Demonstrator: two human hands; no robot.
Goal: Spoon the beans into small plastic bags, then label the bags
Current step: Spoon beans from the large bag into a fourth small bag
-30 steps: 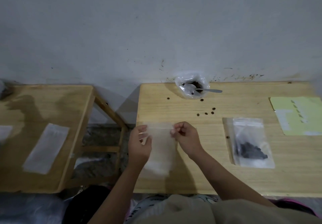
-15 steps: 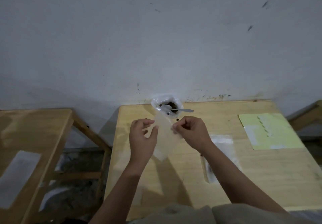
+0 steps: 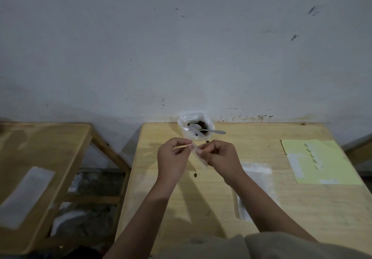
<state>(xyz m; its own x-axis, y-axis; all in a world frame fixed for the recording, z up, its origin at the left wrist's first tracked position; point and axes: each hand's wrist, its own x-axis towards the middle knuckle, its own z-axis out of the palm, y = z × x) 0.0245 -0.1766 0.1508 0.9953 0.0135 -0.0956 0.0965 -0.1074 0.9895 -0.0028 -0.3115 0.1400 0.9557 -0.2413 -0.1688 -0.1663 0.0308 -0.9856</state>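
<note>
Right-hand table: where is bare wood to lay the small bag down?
Bare wood shows near the table's front edge between the forearms, and between the spoon and the yellow sheet. It is crowded around the bean bag, and the flat bag fills the right-centre.

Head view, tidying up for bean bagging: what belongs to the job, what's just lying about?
Job:
small bag, pinched by left hand and right hand
bean bag
spoon
label sheet
flat bag

Lying about:
stray bean
side table
its white strip
</note>
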